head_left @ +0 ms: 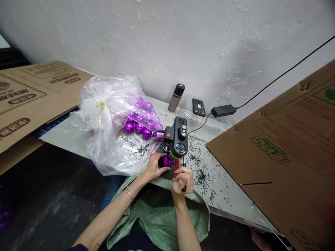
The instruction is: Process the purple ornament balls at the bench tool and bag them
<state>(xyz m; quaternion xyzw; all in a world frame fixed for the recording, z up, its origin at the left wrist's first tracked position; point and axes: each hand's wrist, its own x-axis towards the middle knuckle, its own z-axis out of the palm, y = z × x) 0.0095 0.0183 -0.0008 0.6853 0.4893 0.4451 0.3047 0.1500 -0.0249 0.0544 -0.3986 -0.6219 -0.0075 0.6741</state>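
A small black bench drill press (180,139) with a red switch stands on the table in front of me. Under its head sits a shiny purple faceted ball (167,161). My left hand (154,169) grips this ball from the left, thumb and fingers around its side. With my right hand (182,179) I hold the black-handled lever (184,164) of the machine, fingers wrapped round it. More purple balls (142,122) lie in and under a clear plastic bag (104,122) to the left. The drill's tip is hidden behind its head.
A bottle (176,97), a phone (199,107) and a power adapter (223,111) with a cable lie toward the wall. Cardboard boxes stand at right (282,150) and left (39,90). Black shavings (201,174) litter the table. Green woven sheeting (157,209) covers my lap.
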